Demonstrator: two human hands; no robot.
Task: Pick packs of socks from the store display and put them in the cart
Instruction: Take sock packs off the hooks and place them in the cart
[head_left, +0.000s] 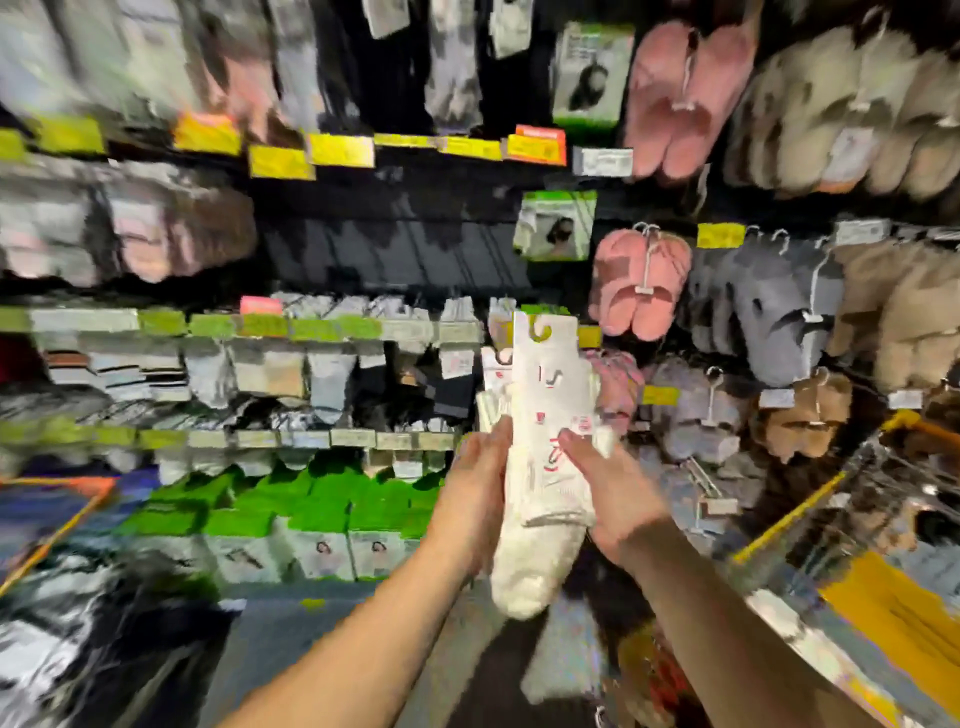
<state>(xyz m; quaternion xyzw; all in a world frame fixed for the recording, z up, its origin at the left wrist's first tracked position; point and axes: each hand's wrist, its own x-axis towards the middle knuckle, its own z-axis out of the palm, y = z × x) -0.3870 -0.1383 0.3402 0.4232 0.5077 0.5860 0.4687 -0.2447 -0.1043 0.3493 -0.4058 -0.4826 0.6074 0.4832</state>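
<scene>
Socks in both hands, cart comes next

Socks (545, 447), a white pack with a card hook on top, are off the rack and held up in front of the display (332, 332). The left hand (480, 483) grips the pack's left edge, with its fingers curled round the side. The right hand (608, 493) holds the pack's right side, thumb flat on the front; its other fingers are hidden behind the pack. The toe end hangs down below both hands.

The picking part looks done for this pack. The putting part is not done yet. The cart (810, 514), with its yellow rim, is to the right of the socks and lower down. The next move, I think, is to swing the pack right and down over the rim, then let go with both hands. The view is blurry, so small things are hard to tell.
</scene>
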